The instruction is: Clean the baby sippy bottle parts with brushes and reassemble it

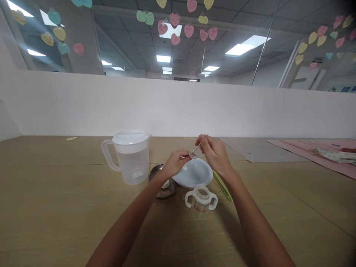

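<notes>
My left hand (pixel 178 162) pinches a small, pale, round piece (pixel 193 154) between thumb and fingertips, above the white bowl (pixel 198 178). A thin rod (pixel 197 149) is gripped in my closed right hand (pixel 211 150), its lower end reaching to the round piece; whether it goes inside is too small to tell. Below the hands stands a clear baby bottle (pixel 201 202) with two white handles, its top uncovered. Partly hidden by my left forearm is a steel dish (pixel 170 191) with a small white thing in it. Beside my right forearm lies a yellow-green strip (pixel 223 186).
A lidded translucent pitcher (pixel 132 159) stands left of the steel dish, its handle facing left. Farther right are a grey sheet (pixel 250 148) and a pink cloth (pixel 308 152), with part of another person's hand (pixel 348 150) at the edge. A white wall (pixel 178 107) bounds the table's back.
</notes>
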A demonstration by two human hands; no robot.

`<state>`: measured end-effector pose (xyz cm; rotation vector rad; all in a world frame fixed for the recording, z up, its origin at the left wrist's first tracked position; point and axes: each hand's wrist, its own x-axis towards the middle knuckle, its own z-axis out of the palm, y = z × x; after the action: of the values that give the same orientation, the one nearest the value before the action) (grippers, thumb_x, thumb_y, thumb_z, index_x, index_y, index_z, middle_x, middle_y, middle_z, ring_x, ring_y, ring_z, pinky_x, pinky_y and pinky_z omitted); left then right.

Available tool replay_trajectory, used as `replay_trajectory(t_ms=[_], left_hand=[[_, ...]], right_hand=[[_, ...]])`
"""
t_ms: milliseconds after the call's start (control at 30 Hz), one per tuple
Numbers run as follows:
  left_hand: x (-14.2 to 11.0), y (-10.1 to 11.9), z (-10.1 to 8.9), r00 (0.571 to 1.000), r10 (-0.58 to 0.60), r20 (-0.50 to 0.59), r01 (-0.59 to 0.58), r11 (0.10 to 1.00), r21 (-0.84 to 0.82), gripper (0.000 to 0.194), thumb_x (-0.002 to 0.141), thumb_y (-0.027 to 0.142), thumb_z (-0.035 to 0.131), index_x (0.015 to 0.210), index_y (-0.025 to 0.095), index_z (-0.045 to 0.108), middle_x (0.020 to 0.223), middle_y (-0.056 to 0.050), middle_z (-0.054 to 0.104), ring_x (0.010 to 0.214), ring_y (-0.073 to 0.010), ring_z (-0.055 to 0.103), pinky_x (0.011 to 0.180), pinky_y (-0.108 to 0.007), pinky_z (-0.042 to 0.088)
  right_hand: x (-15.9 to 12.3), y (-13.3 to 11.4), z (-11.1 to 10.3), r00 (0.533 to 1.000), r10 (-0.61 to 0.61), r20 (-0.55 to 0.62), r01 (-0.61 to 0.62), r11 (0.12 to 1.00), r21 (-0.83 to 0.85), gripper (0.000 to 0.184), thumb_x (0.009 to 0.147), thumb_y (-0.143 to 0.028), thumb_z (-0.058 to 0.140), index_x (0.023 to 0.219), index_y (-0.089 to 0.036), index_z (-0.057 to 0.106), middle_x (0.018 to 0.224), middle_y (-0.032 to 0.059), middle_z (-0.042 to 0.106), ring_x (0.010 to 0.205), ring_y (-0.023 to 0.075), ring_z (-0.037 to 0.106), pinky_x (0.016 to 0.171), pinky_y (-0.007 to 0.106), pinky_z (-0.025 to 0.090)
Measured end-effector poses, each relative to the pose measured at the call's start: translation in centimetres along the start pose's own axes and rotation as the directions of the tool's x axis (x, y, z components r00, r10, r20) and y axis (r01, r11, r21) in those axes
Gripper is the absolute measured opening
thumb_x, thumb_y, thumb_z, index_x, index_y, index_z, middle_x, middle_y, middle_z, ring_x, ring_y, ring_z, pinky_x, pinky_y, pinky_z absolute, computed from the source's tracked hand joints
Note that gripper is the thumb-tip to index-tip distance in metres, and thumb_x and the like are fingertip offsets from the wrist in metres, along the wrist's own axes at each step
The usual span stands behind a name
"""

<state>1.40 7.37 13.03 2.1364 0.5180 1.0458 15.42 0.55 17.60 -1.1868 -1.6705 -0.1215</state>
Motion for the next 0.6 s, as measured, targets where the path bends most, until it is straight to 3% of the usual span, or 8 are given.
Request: replay_trajectory(t_ms=[167,433,600], left_hand=[[0.0,-0.3,0.2,0.999,-0.028,0.022,0.028,1.0,0.0,0.027,0.08,0.032,0.049,0.08,0.011,0.067,0.074,-0.003,0.062,0.069,-0.0152,0.052,0.061,-0.022,0.04],[-0.1,0.4,0.6,0.997,-0.036,-0.064,0.032,0.998,-0.058,0.025,0.078,0.03,0.051,0.077,0.011,0.067,0.07,-0.002,0.061,0.068,-0.0152,0.051,0.061,-0.023,0.04],[0.1,1.3,0.6,0.994,-0.054,-0.1,0.039,0.989,-0.145,0.026,0.077,0.033,0.054,0.08,0.011,0.067,0.075,-0.004,0.063,0.072,-0.0159,0.052,0.065,-0.024,0.041]], right_hand=[[-0.1,-0.3,-0.2,0.995,-0.083,-0.052,0.077,0.99,-0.115,0.051,0.094,-0.048,0.021,0.065,-0.018,0.051,0.055,0.0007,0.051,0.052,0.0128,0.047,0.054,0.024,0.03],[-0.3,1.2,1.2,0.997,-0.08,-0.004,0.079,0.994,-0.072,0.048,0.094,-0.043,0.023,0.067,-0.018,0.055,0.056,0.0007,0.053,0.052,0.0132,0.049,0.054,0.024,0.032],[-0.4,2.1,2.4,0.991,-0.13,0.022,0.131,0.984,-0.116,0.046,0.095,-0.037,0.024,0.081,-0.016,0.063,0.073,0.0053,0.058,0.067,0.0161,0.055,0.063,0.026,0.039]])
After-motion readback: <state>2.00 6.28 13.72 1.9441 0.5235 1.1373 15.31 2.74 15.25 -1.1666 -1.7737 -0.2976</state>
